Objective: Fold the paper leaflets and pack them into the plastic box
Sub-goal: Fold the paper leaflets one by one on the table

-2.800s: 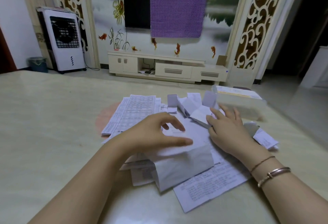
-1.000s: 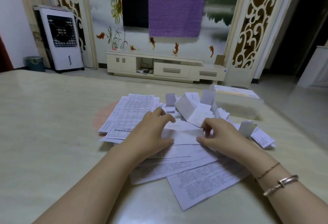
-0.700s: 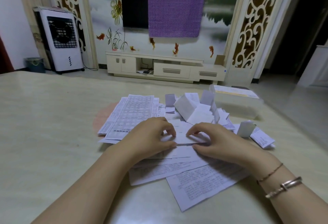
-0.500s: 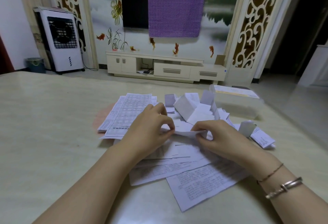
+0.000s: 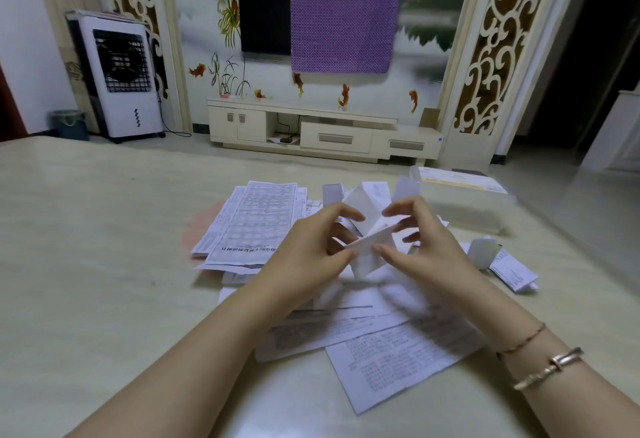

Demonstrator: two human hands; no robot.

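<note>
While both hands are raised just above the heap of papers, they share one folded leaflet [image 5: 369,240] between them. The left hand [image 5: 311,247] pinches its near-left end, thumb below and curled fingers above; the right hand [image 5: 426,247] grips the other end, thumb near the lower edge and fingers hooked over the top. The leaflet tilts, its right end higher than its left, and a lower flap hangs down beneath the crease; that flap is blurred, so how many layers it has is hard to tell.

The plastic box [image 5: 464,202] stands on the table [image 5: 86,264] to the right and beyond the hands, well apart from the held leaflet. It is clear-walled, and a printed sheet appears to lie flat at its top.

Unfolded sheets [image 5: 256,222] with dense tables of print lie spread to the left of the hands, overlapping one another. More printed sheets [image 5: 398,365] lie under and in front of the wrists, the nearest one angled toward the table's near edge. Small folded leaflets [image 5: 367,198] stand bunched just behind the fingers, and two more folded pieces [image 5: 498,261] sit to the right of the right hand, near the box.

A thin chain and a metal bangle [image 5: 547,366] circle the right wrist. Beyond the table stand a low cabinet [image 5: 322,129], a white air cooler [image 5: 121,77] and a purple cloth [image 5: 346,11] hung over a dark screen.
</note>
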